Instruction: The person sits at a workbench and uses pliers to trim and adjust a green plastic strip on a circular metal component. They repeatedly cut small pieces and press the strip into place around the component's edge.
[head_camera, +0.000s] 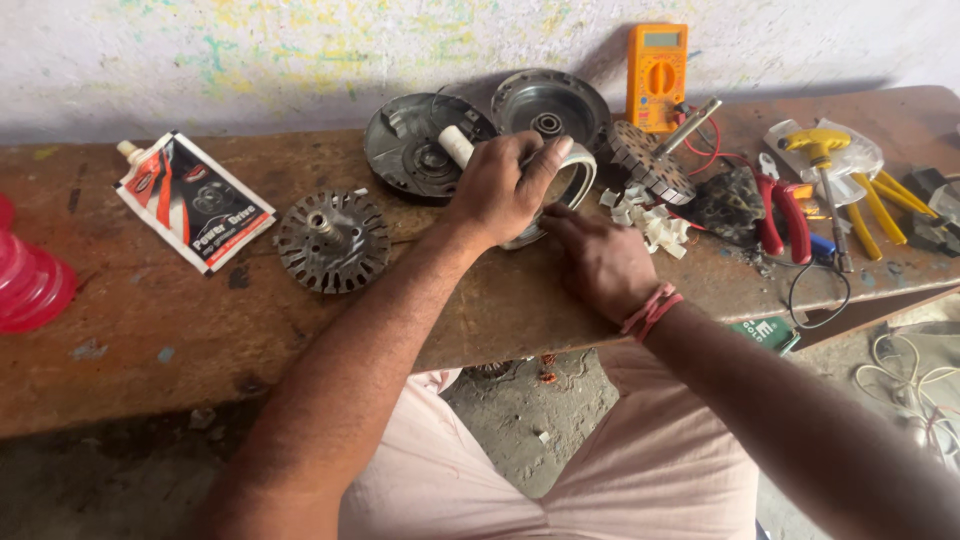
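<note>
We see a worn brown wooden workbench (150, 330) set against a pale wall, with our two hands near its middle. To the left of our left hand (497, 190) lie a toothed metal rotor disc (332, 241), a black and red pouch (193, 200) and a pink plastic object (30, 280) at the edge, while just beyond that hand lie two round grey metal covers (410, 145). To the right of our right hand (600, 262) lie white paper scraps (655, 225), a wound stator (655, 165), red-handled pliers (785, 215), a yellow T-handled tool (822, 160), and farther back an orange multimeter (657, 75).
</note>
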